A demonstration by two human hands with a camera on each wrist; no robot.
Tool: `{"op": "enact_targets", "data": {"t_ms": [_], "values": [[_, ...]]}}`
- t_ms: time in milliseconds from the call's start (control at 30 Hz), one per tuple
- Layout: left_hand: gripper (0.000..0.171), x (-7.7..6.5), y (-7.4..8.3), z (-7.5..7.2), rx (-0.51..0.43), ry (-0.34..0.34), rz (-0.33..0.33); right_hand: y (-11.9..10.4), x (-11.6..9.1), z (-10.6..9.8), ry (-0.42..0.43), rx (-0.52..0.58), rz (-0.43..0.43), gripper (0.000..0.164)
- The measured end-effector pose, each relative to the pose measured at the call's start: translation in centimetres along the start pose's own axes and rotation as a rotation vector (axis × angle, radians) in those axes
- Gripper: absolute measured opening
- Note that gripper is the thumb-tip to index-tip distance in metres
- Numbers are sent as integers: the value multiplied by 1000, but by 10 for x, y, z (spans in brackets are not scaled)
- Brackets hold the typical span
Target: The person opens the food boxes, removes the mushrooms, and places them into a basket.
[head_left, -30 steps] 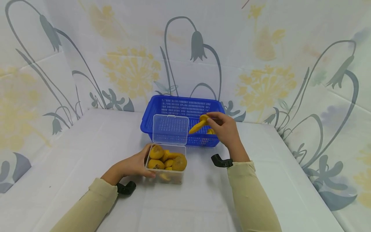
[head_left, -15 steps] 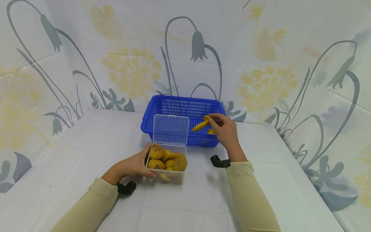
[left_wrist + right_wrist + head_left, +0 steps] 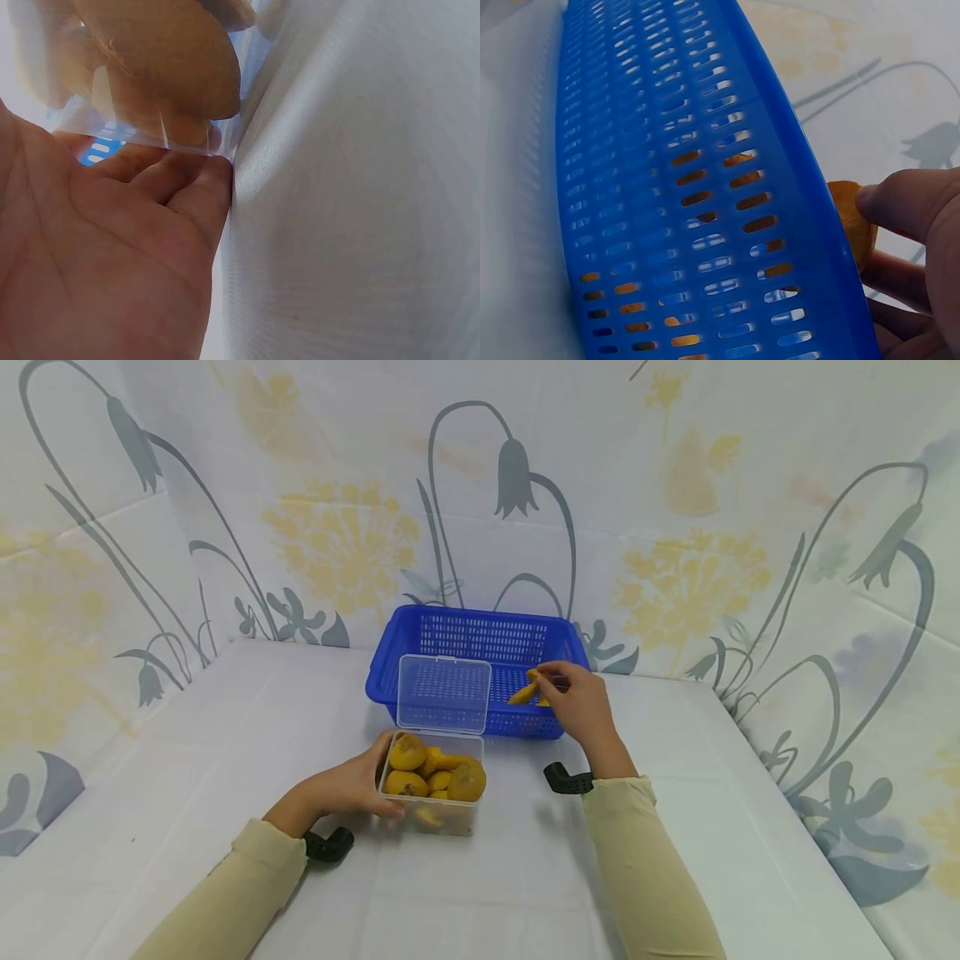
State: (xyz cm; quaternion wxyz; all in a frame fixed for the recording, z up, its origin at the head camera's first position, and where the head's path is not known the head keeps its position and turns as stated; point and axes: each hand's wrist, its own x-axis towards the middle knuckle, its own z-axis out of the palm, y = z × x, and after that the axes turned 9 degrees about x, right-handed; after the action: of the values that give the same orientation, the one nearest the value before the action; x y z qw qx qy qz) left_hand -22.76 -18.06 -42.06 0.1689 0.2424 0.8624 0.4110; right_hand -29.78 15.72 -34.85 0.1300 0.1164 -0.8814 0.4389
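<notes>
My right hand (image 3: 583,703) pinches a yellow mushroom (image 3: 523,694) by its cap, thumb against fingers, with the stem slanting down inside the blue basket (image 3: 517,724). In the right wrist view the mushroom's cap (image 3: 853,217) shows just past the basket's rim. A second bit of yellow mushroom (image 3: 544,701) lies in the basket, partly hidden by the fingers. On the left, my left hand (image 3: 341,789) grips the side of a clear plastic box (image 3: 442,823), thumb at its front. Several yellow mushrooms (image 3: 406,783) fill that box. The left wrist view shows fingers at its lower edge.
The box's clear hinged lid (image 3: 444,693) stands raised, leaning back in front of the basket. White cloth (image 3: 450,902) covers the table. Behind the basket rises a backdrop (image 3: 480,527) printed with flowers.
My right hand has lowered the mushroom deeper into the basket and moved it slightly right. The left hand keeps its hold on the box, which stays in place.
</notes>
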Motion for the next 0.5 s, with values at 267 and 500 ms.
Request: {"op": "enact_targets", "data": {"t_ms": [267, 500], "values": [[112, -1, 3, 0, -16, 3, 23, -1, 0, 5, -53, -133, -34, 29], [112, -3, 5, 0, -29, 4, 34, -3, 0, 9, -97, -185, -43, 28]]}}
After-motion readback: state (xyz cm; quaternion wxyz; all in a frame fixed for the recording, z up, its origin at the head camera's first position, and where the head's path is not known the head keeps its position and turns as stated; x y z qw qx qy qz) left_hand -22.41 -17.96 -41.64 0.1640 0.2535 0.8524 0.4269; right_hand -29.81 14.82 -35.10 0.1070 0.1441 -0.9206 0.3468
